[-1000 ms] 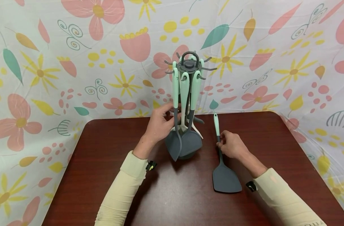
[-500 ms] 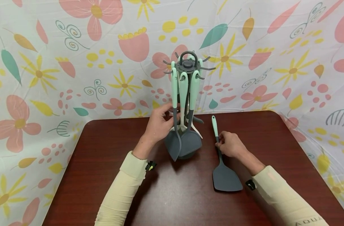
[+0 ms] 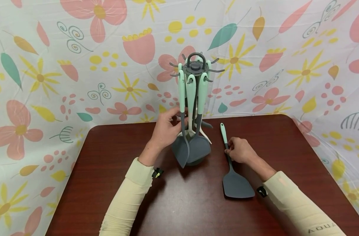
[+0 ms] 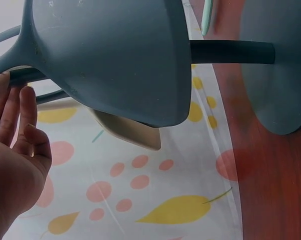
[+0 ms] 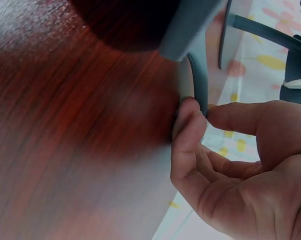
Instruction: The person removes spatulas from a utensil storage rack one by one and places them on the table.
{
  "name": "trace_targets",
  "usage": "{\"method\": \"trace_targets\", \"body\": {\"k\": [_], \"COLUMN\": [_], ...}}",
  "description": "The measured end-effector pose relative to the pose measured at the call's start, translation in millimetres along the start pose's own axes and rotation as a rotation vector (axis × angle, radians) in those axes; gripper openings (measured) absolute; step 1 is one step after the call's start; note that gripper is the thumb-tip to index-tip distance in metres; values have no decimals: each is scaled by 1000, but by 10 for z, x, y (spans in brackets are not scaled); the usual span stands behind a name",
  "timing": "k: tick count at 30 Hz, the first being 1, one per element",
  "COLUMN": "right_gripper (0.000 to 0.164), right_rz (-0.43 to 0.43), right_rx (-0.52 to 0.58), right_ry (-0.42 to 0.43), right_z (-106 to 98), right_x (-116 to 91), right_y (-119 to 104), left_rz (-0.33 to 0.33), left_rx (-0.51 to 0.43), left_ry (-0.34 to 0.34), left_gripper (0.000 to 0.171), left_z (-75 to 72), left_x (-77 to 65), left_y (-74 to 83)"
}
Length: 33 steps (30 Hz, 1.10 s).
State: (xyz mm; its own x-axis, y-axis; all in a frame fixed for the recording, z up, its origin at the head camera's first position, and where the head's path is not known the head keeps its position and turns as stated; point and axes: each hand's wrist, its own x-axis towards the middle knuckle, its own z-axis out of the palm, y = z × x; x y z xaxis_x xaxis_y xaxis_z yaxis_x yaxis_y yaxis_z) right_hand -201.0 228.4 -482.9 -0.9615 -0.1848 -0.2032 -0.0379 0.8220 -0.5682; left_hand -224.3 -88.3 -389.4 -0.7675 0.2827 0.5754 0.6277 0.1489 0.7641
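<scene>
The right hand's fingers, nearly closed, pinch the spatula mid-length, likely for balance, its blade reaching nearer me than they do; the left hand's fingers curl round the rack, presumably steadying it.

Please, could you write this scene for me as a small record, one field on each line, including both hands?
Left hand: the hand holds the utensil stand by its post, fingers partly hidden
Right hand: the hand pinches the dark shaft of the grey turner
Turner: blade toward the person, mint handle pointing away; table contact unclear
Stand: upright, mint-handled utensils hanging, at least one hook bare
Surface: reddish-brown table
Backdrop: floral cloth
</scene>
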Motion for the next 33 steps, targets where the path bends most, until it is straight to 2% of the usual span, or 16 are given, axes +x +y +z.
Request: {"method": "trace_targets", "body": {"k": [9,15,33], "right_gripper": [30,30,29], "right_rz": [2,-3,12], "right_rx": [2,-14,-2], "right_ry": [-10,-8,-2], "right_z": [7,21,14], "right_x": [26,11,-1], "right_y": [14,-10,-5], "left_rz": [39,19,25], "left_rx": [7,-4,-5], "left_ry": [-4,-9,-27], "left_gripper": [15,17,18], "left_z": [-7,-7,-19], "left_x": [14,1,12], "left_y": [-20,-26,-24]}}
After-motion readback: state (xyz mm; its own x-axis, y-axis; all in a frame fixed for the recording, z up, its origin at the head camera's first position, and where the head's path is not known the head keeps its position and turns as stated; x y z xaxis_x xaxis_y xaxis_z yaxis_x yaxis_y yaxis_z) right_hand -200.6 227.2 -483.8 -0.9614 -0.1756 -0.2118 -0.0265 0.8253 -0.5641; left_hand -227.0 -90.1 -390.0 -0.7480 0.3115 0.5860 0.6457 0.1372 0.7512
